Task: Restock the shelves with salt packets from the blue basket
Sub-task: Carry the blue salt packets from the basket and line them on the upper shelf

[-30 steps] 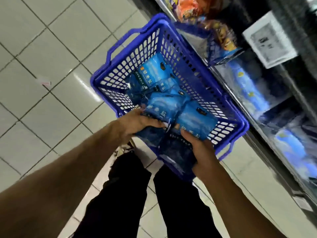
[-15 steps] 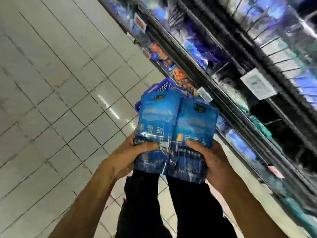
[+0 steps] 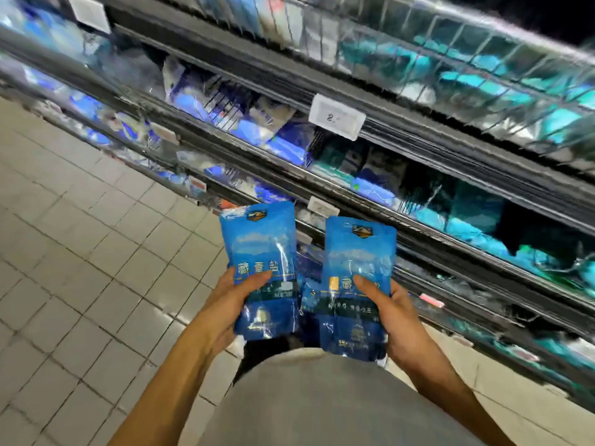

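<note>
1. Step in hand: we judge this the carry stage, packets out of the basket and on their way to the shelves (image 3: 418, 149).
2. Left hand (image 3: 225, 304): the grip is closed on the left packet (image 3: 262, 268), thumb across its front near the printed characters, fingers behind. The packet stands upright, top edge toward the shelving.
3. Right hand (image 3: 391, 320): the grip is closed on the right packet (image 3: 355, 284), thumb on the front, fingers wrapped round the right edge. This one is also upright and sits a little lower in view than the left one.
4. The two packets are just beside each other with a narrow gap between; we cannot tell whether the lower corners touch.
5. Both packets are in the air in front of the body, above the tiled floor (image 3: 80, 252), near the lower shelf fronts but not yet on any shelf.
6. Containers: the basket is not in view, so we cannot say what it holds. The shelves hold blue, white and teal packs behind wire fronts; motion blur keeps us from reading them. A price tag (image 3: 336, 116) hangs on one shelf edge.
7. Next move, as we judge it: find the row of matching blue packs, then slide each packet in upright, label facing out.
</note>
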